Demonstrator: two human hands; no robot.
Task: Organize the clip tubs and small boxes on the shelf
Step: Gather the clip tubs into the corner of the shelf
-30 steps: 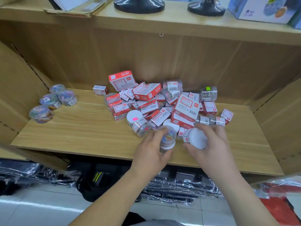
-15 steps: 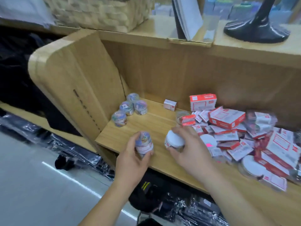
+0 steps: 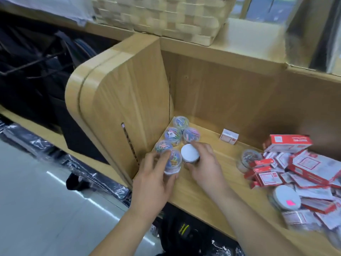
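Several clear clip tubs full of coloured clips stand in the left corner of the wooden shelf, against its side panel. My left hand grips another clear tub of coloured clips just in front of that group. Beside it my right hand holds a tub with its white lid facing up. A heap of small red-and-white boxes with more tubs among them lies at the right of the shelf.
One small box stands alone near the back wall. A clear tub lies at the heap's left edge. A woven basket sits on the shelf above. Black bags in plastic lie on the floor below.
Both hands have carried their tubs left, from the middle of the shelf to the group of tubs in the left corner. The view has swung left with them.
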